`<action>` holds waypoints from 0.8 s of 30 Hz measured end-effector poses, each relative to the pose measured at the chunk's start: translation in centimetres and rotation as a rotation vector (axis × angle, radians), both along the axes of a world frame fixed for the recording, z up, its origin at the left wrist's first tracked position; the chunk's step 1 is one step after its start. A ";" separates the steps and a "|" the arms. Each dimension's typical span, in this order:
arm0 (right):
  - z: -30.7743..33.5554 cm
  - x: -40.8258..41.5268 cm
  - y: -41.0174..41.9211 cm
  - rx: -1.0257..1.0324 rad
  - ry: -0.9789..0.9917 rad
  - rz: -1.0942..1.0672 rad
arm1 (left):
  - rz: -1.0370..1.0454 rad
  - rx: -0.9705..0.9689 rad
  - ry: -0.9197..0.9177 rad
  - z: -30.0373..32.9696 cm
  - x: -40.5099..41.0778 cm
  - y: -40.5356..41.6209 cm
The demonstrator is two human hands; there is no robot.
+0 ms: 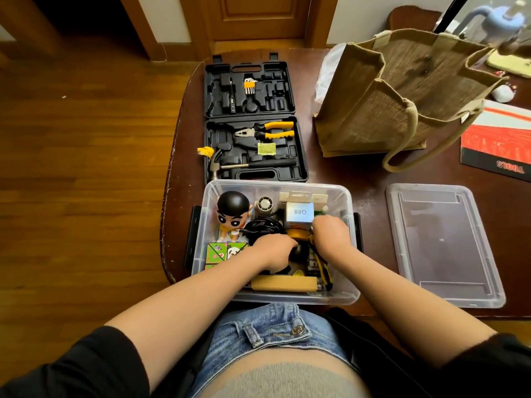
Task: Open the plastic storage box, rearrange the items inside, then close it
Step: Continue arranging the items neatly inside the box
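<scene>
A clear plastic storage box [349, 294] is sitting lidless at lower centre on the dark wooden surface [359, 170]. Left hand [274, 248] and right hand [330, 231] are reaching inside among items; finger positions cannot be told. The clear lid [445, 245] is lying at right.

Storage box [349, 294] and lid [448, 245], lower right: clear plastic. Tool case [250, 119] at centre: black; pliers [267, 130] yellow-black handles. Figurine [233, 209]: black hair. Small box [225, 251]: green, cartoon print. Counter [359, 170]: dark brown. Tote bag [402, 90], upper right: olive-tan weave. Floor [86, 153]: orange-brown wood. Booklet [500, 142], right edge: red, black border.
</scene>
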State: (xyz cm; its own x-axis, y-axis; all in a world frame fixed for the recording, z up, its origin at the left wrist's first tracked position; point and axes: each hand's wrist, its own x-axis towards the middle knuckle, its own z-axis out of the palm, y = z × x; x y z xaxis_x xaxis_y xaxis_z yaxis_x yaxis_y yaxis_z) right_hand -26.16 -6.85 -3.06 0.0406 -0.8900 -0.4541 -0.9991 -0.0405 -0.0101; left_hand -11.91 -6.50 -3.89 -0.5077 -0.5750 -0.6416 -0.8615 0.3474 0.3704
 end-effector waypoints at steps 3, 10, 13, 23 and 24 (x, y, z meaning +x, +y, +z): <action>-0.2 -0.1 0.1 -0.024 0.016 0.012 | -0.013 0.014 -0.011 -0.2 -0.2 0.1; -1.5 0.4 1.6 -0.025 -0.008 -0.110 | -0.049 0.045 -0.027 -0.6 -0.2 0.5; -1.7 0.5 1.9 -0.045 -0.019 -0.123 | -0.037 0.089 -0.007 -0.5 -0.1 0.3; -1.6 0.4 1.6 0.025 -0.001 -0.112 | 0.157 0.124 0.096 0.0 0.9 0.0; -1.6 0.4 1.5 0.018 -0.001 -0.096 | 0.163 0.130 0.106 0.1 0.9 0.1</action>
